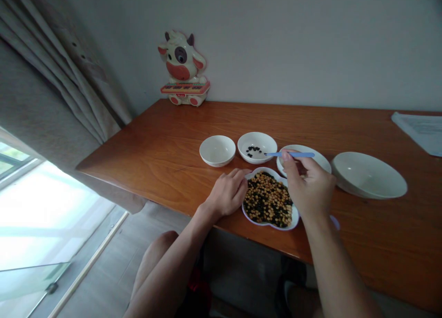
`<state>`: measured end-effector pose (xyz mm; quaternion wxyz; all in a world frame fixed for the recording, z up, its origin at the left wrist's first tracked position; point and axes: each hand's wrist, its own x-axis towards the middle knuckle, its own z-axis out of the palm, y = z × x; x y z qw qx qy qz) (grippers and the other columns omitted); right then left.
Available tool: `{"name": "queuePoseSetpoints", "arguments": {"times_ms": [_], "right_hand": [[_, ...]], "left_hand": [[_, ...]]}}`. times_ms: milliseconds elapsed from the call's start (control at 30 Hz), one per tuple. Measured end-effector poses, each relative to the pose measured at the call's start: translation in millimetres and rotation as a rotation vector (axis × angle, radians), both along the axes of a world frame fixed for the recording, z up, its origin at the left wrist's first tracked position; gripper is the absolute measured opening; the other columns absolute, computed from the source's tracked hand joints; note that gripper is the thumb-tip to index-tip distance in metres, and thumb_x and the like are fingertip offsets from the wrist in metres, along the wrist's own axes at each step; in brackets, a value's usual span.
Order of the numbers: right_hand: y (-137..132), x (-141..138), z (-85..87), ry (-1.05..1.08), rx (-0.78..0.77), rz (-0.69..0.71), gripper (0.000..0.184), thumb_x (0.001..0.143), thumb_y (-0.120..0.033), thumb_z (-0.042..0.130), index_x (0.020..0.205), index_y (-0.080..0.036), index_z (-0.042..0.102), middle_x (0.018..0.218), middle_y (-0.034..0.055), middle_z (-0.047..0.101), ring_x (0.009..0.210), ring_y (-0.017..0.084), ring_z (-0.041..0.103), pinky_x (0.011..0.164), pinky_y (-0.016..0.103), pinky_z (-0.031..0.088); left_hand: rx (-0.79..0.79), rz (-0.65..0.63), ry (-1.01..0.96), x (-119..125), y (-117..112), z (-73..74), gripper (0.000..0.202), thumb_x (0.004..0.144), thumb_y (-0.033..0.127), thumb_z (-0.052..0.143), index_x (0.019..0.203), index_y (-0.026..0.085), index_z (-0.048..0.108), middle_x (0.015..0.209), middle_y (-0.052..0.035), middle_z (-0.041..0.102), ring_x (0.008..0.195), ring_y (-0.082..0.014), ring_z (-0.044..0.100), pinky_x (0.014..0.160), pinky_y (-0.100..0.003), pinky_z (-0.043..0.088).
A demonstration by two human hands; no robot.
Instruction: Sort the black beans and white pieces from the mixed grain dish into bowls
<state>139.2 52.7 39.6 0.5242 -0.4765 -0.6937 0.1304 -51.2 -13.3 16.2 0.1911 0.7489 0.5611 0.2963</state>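
Note:
My right hand (pixel 309 184) pinches slim blue tweezers (pixel 293 155), their tip over a white bowl (pixel 257 145) that holds several black beans. At the tip is a small dark spot, seemingly a bean. My left hand (pixel 229 191) has curled fingers at the left rim of a scalloped, lilac-edged white plate (pixel 294 219), gripping its edge; the fingertips are partly hidden. Yellow and black beans (pixel 267 198) cover this plate. Left of the bean bowl stands an empty white bowl (pixel 217 150). Another white bowl (pixel 317 156) lies partly behind my right hand.
A larger, tilted-looking white bowl (pixel 369 175) stands at the right. A cow toy with a keyboard (pixel 184 71) sits at the table's back left, against the wall. A paper sheet (pixel 421 131) lies back right. The wooden table's front edge (pixel 255 238) runs just before the plate.

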Motion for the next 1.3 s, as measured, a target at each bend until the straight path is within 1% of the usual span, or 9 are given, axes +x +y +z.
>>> {"name": "queuePoseSetpoints", "arguments": {"times_ms": [133, 400, 600, 733, 833, 933, 1033, 1200, 1300], "right_hand": [[0.4, 0.7, -1.8, 0.034, -0.029, 0.013, 0.030, 0.096, -0.043, 0.061, 0.108, -0.020, 0.076, 0.092, 0.0078, 0.079, 0.072, 0.020, 0.072, 0.069, 0.032, 0.057], [-4.9, 3.6, -0.6, 0.128, -0.066, 0.013, 0.029, 0.094, -0.044, 0.064, 0.102, -0.019, 0.077, 0.089, 0.0083, 0.078, 0.073, 0.020, 0.072, 0.069, 0.031, 0.058], [-13.0, 15.9, -1.6, 0.107, -0.127, 0.091, 0.026, 0.093, -0.041, 0.066, 0.102, -0.020, 0.077, 0.085, 0.0064, 0.077, 0.069, 0.018, 0.070, 0.061, 0.028, 0.055], [-18.9, 25.7, -0.7, 0.014, -0.162, 0.232, 0.023, 0.094, -0.040, 0.065, 0.102, -0.022, 0.077, 0.094, 0.0068, 0.078, 0.078, 0.020, 0.072, 0.066, 0.029, 0.057], [-23.4, 30.1, 2.0, -0.118, -0.133, 0.303, 0.023, 0.094, -0.039, 0.064, 0.101, -0.021, 0.077, 0.094, 0.0071, 0.079, 0.079, 0.021, 0.073, 0.066, 0.029, 0.057], [-27.5, 30.4, 3.4, -0.207, -0.100, 0.338, 0.024, 0.095, -0.038, 0.062, 0.103, -0.022, 0.077, 0.090, 0.0059, 0.079, 0.070, 0.018, 0.071, 0.061, 0.028, 0.055], [-30.6, 27.1, 2.5, -0.236, -0.096, 0.364, 0.023, 0.096, -0.036, 0.061, 0.106, -0.023, 0.076, 0.083, 0.0035, 0.078, 0.062, 0.016, 0.068, 0.059, 0.027, 0.053], [-32.0, 18.7, 0.8, -0.237, -0.070, 0.400, 0.021, 0.097, -0.033, 0.061, 0.105, -0.021, 0.076, 0.086, 0.0040, 0.078, 0.069, 0.016, 0.069, 0.065, 0.028, 0.053], [-31.3, 15.1, 1.3, -0.244, -0.090, 0.383, 0.022, 0.097, -0.034, 0.061, 0.102, -0.020, 0.076, 0.084, 0.0049, 0.077, 0.069, 0.017, 0.068, 0.064, 0.029, 0.051]], "left_hand": [[-0.003, 0.005, 0.002, 0.2, -0.2, 1.6, 0.039, 0.105, 0.026, 0.033, 0.135, 0.016, 0.054, 0.117, -0.0125, 0.066, 0.106, -0.0250, 0.066, 0.097, -0.040, 0.051], [0.007, 0.022, 0.018, 0.5, -0.6, 2.2, 0.039, 0.105, 0.029, 0.032, 0.133, 0.016, 0.055, 0.117, -0.0126, 0.067, 0.101, -0.0249, 0.067, 0.092, -0.039, 0.052], [0.016, 0.002, 0.019, -0.3, -0.2, 0.1, 0.038, 0.105, 0.028, 0.032, 0.133, 0.014, 0.054, 0.119, -0.0136, 0.067, 0.108, -0.0256, 0.066, 0.096, -0.041, 0.051], [0.031, -0.008, 0.023, -0.5, 0.2, -1.2, 0.038, 0.105, 0.028, 0.031, 0.132, 0.016, 0.055, 0.118, -0.0127, 0.067, 0.108, -0.0250, 0.065, 0.097, -0.040, 0.051], [0.028, -0.009, 0.027, -0.6, 0.4, -1.0, 0.038, 0.105, 0.028, 0.031, 0.132, 0.015, 0.055, 0.118, -0.0129, 0.067, 0.106, -0.0250, 0.065, 0.096, -0.040, 0.052], [0.026, -0.003, 0.029, -0.7, 0.3, -0.6, 0.039, 0.105, 0.028, 0.031, 0.132, 0.015, 0.055, 0.120, -0.0133, 0.067, 0.106, -0.0253, 0.065, 0.095, -0.040, 0.052], [0.027, -0.004, 0.019, -0.8, 0.3, -0.7, 0.038, 0.105, 0.028, 0.032, 0.133, 0.016, 0.055, 0.121, -0.0131, 0.067, 0.109, -0.0250, 0.065, 0.097, -0.039, 0.051], [0.032, -0.004, 0.014, -1.1, 0.4, -2.0, 0.038, 0.105, 0.028, 0.033, 0.133, 0.015, 0.055, 0.123, -0.0134, 0.066, 0.112, -0.0251, 0.065, 0.099, -0.040, 0.050], [0.031, -0.002, 0.016, -1.1, 0.3, -1.8, 0.037, 0.105, 0.027, 0.033, 0.133, 0.016, 0.055, 0.122, -0.0126, 0.066, 0.112, -0.0249, 0.065, 0.099, -0.040, 0.051]]}}
